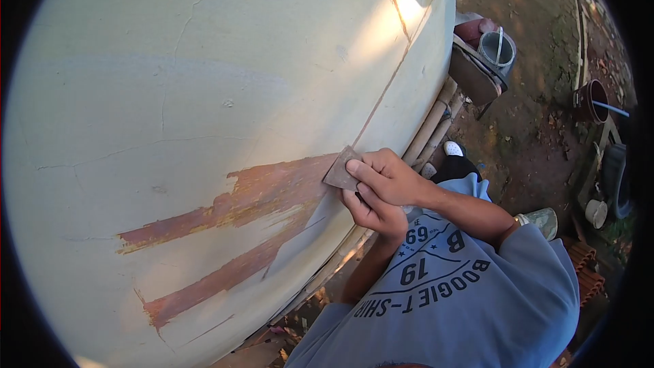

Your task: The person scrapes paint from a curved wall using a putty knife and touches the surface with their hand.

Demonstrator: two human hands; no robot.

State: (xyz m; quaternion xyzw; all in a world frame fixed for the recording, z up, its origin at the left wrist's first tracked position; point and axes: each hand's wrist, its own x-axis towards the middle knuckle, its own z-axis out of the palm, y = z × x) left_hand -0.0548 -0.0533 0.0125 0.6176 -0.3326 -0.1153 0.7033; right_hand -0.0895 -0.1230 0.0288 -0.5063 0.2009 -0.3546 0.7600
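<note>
A small flat brown-grey plate (343, 169) rests against the pale curved surface (191, 102), at the right end of a reddish-brown streaked band (286, 180). My right hand (387, 177) grips the plate, its thumb pressed on the plate's face. Just below, my left hand (376, 214) is closed at the plate's lower corner and touches my right hand; its fingertips are partly hidden. A second reddish-brown band (221, 272) lies lower on the surface. One thin brown line (383, 99) runs from the plate up towards the top edge.
Bamboo poles (432, 123) run along the surface's right edge. Beyond them are a grey bucket (496, 51) with a stick in it, a dark red bucket (590, 102) on the bare ground, a white cup (595, 213) and stacked orange bricks (587, 276).
</note>
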